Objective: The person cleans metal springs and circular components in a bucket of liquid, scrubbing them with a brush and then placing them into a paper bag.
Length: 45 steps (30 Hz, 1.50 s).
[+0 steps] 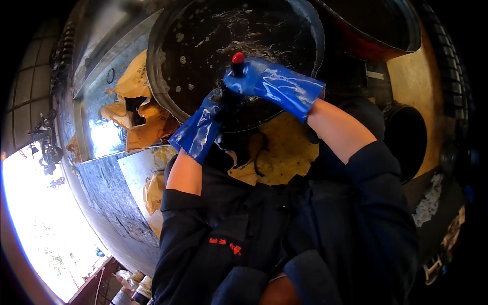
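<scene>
Both my hands wear wet, shiny blue rubber gloves and work above a large round metal tub [319, 38] of dark liquid. My right hand [254, 76] is closed round a black handle with a red end [238, 59], which sticks up out of the fist; the tool's other end is hidden. Just below and to the left of it, my left hand [201, 122] bends in at the tub's near rim. Its fingers are closed against something dark, which I cannot make out against the black liquid.
Torn brown paper [147, 124] lies on a metal surface left of the tub. A second, reddish drum [351, 43] stands at the upper right, and a dark round opening [406, 140] is below it. Yellowish stained floor [290, 147] shows between my knees.
</scene>
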### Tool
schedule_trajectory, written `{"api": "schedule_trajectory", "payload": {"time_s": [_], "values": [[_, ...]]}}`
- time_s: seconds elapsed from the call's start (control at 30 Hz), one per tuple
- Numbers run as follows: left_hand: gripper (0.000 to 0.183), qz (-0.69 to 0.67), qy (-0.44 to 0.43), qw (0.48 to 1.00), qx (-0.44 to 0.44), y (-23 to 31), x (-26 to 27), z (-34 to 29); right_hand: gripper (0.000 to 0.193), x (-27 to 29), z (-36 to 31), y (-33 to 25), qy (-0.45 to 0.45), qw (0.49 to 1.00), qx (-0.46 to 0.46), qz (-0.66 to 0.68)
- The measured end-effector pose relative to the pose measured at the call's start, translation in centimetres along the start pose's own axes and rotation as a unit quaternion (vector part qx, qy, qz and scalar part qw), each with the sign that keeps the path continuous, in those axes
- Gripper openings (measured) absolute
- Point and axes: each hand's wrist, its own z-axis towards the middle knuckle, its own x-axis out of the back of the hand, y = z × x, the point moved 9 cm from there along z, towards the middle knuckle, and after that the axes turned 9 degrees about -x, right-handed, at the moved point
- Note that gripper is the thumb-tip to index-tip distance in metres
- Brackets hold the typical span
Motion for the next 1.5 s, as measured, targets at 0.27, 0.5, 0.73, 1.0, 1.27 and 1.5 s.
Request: {"api": "schedule_trajectory", "payload": {"time_s": [0.27, 0.5, 0.73, 1.0, 1.27, 1.5], "values": [[0.047, 0.040, -0.023, 0.998, 0.037, 1.0, -4.5, 2.3, 0.037, 4.8, 1.4, 5.5, 0.168, 0.978, -0.032, 0.118], [0.048, 0.009, -0.029, 0.998, -0.047, 2.2, -6.1, 2.5, 0.035, 6.3, 0.6, 7.7, 0.250, 0.966, -0.045, 0.055], [0.049, -0.155, -0.070, 0.983, 0.071, 0.5, -2.4, -0.5, 0.039, 9.0, 0.6, 8.0, 0.253, 0.955, -0.019, 0.156], [0.052, 0.019, -0.019, 1.000, -0.015, 1.2, -2.7, 0.5, 0.030, -0.3, 1.5, 1.7, -0.024, 0.974, 0.098, 0.204], [0.055, 0.065, 0.012, 0.998, -0.006, 0.7, -0.4, -0.9, 0.041, 4.0, 2.0, 4.5, 0.126, 0.985, 0.012, 0.115], [0.059, 0.010, 0.020, 1.000, -0.018, 1.4, -2.8, 1.1, 0.047, 2.0, 1.6, 2.6, 0.109, 0.992, 0.024, 0.055]]}}
